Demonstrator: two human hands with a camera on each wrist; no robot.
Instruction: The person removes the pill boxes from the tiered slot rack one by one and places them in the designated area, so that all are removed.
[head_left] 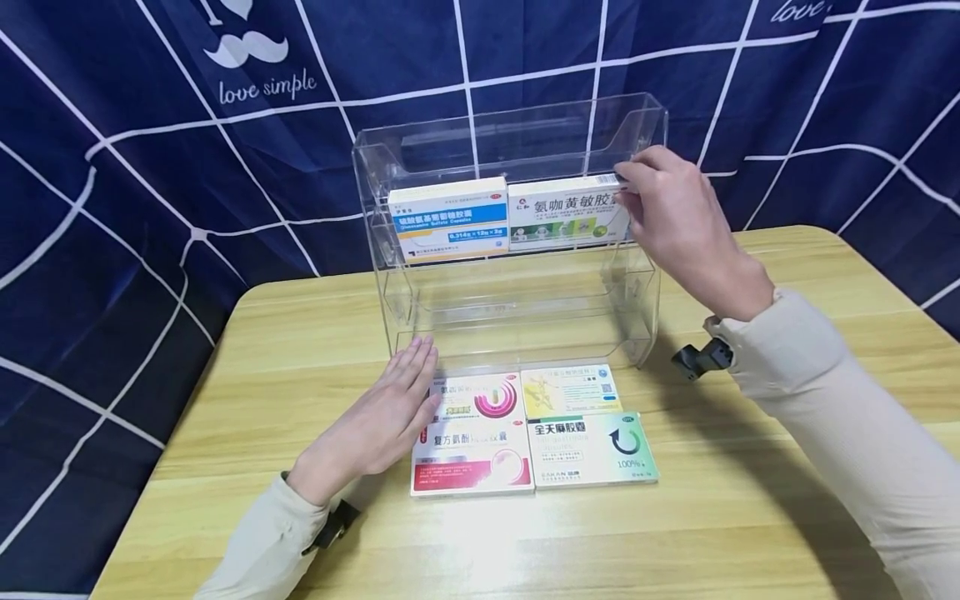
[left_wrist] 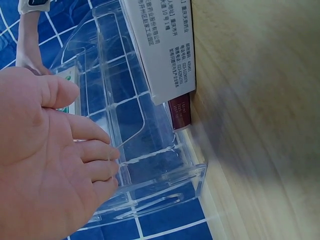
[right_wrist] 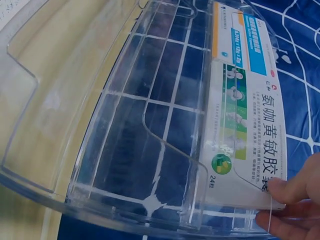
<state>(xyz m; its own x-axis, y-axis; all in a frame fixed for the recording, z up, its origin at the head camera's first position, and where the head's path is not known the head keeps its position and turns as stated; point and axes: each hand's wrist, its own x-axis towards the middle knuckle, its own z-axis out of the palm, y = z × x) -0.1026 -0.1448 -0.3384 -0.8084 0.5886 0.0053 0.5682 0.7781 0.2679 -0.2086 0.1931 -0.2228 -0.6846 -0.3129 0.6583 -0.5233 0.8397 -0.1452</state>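
A clear plastic tiered rack (head_left: 647,333) stands on the table, with two medicine boxes side by side on its upper tier. My right hand (head_left: 682,212) pinches the right end of the white and green medicine box (head_left: 558,218); in the right wrist view its thumb (right_wrist: 285,189) lies at the box's corner. Beside that box on the left is a blue and white medicine box (head_left: 450,229). My left hand (head_left: 375,417) has its fingers extended near the rack's lower left front, beside the pink-ringed medicine box (head_left: 491,396). Its palm (left_wrist: 45,160) is bare in the left wrist view.
On the wooden table (head_left: 300,375), in front of the rack, lie a red and white box (head_left: 472,479), a yellow and white box (head_left: 572,392) and a green and white box (head_left: 592,454). A dark blue checked cloth (head_left: 405,50) hangs behind the rack.
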